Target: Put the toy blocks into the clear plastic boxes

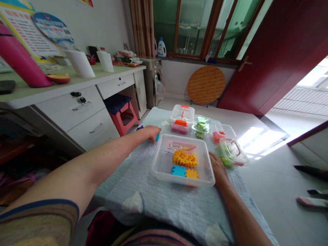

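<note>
My left hand point(153, 132) is closed around a blue interlocking block point(157, 137) just past the left back corner of a clear plastic box point(161, 164). Only part of that block shows between the fingers. Inside the open box lie orange interlocking blocks point(185, 158), a flat blue piece point(178, 171) and a flat orange piece point(191, 174). My right hand point(217, 167) rests along the box's right outer wall, its fingers stretched out and partly hidden by the wall. A small purple piece point(139, 127) lies on the cloth beyond my left forearm.
Behind the box stand a lidded container with orange clips point(182, 116), a clear tub of green pieces point(201, 126) and a tub with orange-red pieces point(218, 136). A handled container point(233, 152) sits right. A cloth point(133, 177) covers the table; a red stool point(125, 118) stands left.
</note>
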`<state>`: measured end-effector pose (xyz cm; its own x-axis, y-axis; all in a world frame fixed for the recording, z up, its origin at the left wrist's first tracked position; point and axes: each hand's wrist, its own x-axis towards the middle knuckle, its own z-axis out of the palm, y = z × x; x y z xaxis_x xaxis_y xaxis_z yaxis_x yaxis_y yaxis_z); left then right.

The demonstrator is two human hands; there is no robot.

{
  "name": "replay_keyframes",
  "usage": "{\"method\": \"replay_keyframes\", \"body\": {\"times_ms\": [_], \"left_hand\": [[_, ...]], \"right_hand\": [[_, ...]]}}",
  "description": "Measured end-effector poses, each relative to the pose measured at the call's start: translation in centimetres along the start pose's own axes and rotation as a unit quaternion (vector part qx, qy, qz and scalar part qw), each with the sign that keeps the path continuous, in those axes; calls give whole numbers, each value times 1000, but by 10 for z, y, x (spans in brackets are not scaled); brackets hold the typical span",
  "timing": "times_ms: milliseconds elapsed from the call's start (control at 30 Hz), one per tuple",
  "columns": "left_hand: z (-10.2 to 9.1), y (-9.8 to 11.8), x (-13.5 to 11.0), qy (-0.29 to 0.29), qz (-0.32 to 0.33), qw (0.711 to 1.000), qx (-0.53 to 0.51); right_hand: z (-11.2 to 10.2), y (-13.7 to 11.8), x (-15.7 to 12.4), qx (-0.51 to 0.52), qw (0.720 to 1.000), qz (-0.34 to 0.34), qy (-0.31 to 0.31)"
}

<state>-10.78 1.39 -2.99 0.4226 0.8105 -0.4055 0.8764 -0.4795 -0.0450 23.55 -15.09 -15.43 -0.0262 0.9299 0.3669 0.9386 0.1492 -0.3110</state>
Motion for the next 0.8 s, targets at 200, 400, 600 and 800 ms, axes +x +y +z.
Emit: {"method": "replay_keyframes", "body": {"times_ms": [200,400,600,800], "left_hand": [[-17,-1,-8,22,14,999,22],[-52,-6,-36,44,7,999,4],[-98,9,-88,73,62,995,-36],[-94,69,-120,54,197,977,-55]], "right_hand": [[0,-1,1,7,1000,-5,-2],[-2,-2,1,-10,1000,-7,-8],[-3,-2,2,-1,1000,-9,-20],[-5,-1,3,8,999,-17,-33]]}}
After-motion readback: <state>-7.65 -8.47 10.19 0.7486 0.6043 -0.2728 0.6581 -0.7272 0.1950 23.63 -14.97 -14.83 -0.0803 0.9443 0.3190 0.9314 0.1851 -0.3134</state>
